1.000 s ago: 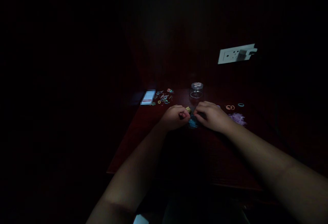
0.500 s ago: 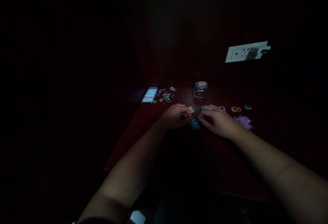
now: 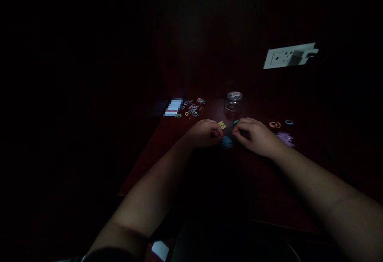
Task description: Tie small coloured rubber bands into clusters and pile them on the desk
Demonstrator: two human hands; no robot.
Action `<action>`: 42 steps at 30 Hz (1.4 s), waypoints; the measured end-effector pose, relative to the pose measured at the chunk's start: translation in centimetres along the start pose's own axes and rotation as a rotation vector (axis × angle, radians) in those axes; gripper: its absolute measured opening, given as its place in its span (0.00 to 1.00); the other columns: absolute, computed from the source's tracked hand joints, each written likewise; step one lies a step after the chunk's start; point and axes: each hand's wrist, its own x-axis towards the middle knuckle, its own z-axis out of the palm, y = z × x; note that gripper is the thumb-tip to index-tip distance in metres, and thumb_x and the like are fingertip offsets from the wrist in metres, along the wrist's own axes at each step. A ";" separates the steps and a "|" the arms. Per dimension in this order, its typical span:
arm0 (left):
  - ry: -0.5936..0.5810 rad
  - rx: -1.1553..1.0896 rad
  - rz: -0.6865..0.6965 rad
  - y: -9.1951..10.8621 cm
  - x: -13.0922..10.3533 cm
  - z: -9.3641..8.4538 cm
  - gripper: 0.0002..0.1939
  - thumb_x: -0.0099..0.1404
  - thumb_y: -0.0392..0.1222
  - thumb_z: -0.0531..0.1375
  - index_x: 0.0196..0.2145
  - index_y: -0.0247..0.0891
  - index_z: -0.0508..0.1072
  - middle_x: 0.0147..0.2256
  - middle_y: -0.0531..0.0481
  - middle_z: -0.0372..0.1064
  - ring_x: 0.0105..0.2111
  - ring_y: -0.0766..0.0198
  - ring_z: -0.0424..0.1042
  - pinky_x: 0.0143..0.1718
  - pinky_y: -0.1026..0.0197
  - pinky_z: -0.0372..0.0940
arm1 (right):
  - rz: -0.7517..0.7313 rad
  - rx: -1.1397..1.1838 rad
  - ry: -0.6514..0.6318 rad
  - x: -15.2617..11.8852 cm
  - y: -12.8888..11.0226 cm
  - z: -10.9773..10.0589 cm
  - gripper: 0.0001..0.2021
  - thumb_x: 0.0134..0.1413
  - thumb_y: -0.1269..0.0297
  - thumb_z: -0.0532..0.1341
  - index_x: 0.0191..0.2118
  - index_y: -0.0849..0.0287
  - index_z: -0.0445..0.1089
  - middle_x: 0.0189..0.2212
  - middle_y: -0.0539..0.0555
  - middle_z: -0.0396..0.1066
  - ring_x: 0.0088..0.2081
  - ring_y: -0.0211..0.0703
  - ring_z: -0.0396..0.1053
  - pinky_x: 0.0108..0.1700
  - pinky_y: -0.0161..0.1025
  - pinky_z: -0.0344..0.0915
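Note:
My left hand [image 3: 208, 133] is closed at the left edge of a small pile of blue bands [image 3: 227, 141]. Opposite it, my right hand [image 3: 251, 134] has its thumb and fingers pinched together, just above and right of that pile. Whatever either hand holds is too small and dark to make out. Yellow bands [image 3: 222, 125] lie behind my left fingertips, and a green band [image 3: 236, 122] shows partly behind my right fingers. Beside my right wrist is a pile of purple bands [image 3: 285, 139].
A lidded clear jar [image 3: 233, 102] stands behind my hands. Left of it lie loose mixed bands [image 3: 194, 108] and a lit phone [image 3: 173, 107]. Orange bands [image 3: 274, 125] and a teal band [image 3: 289, 122] lie right. A socket [image 3: 289, 56] is on the wall.
The view has shifted slightly, moving the table items a little higher in the picture. My right hand now hides the blue-violet band behind it. Both hands keep nearly the same pose.

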 end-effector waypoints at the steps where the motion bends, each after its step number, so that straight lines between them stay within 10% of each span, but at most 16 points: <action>1: -0.004 -0.001 0.003 0.0 0.0 0.0 0.03 0.57 0.38 0.63 0.30 0.37 0.77 0.27 0.52 0.70 0.28 0.68 0.67 0.32 0.64 0.63 | 0.002 0.004 0.004 0.0 0.0 0.0 0.06 0.57 0.67 0.57 0.32 0.59 0.70 0.30 0.55 0.70 0.35 0.46 0.66 0.40 0.41 0.62; 31: -0.048 -0.006 -0.001 -0.2 -0.1 0.0 0.07 0.57 0.43 0.65 0.31 0.38 0.77 0.30 0.52 0.73 0.30 0.67 0.71 0.33 0.66 0.64 | 0.011 0.032 0.041 -0.1 -0.1 -0.1 0.06 0.58 0.66 0.57 0.31 0.59 0.70 0.28 0.54 0.69 0.33 0.44 0.66 0.38 0.41 0.62; 37: 0.347 0.254 -0.592 -3.9 -1.0 -1.8 0.11 0.65 0.40 0.54 0.40 0.40 0.75 0.39 0.48 0.76 0.37 0.61 0.74 0.40 0.61 0.66 | 0.003 0.041 0.045 -0.1 0.0 0.0 0.06 0.58 0.66 0.57 0.31 0.58 0.70 0.28 0.54 0.69 0.33 0.45 0.67 0.38 0.41 0.62; 42: 0.230 0.342 -0.833 -7.4 -1.8 -2.2 0.13 0.61 0.39 0.56 0.44 0.40 0.75 0.46 0.41 0.75 0.48 0.53 0.72 0.50 0.55 0.64 | 0.001 0.050 0.044 -0.1 -0.1 0.0 0.06 0.58 0.67 0.57 0.31 0.58 0.70 0.29 0.54 0.69 0.33 0.45 0.67 0.38 0.42 0.63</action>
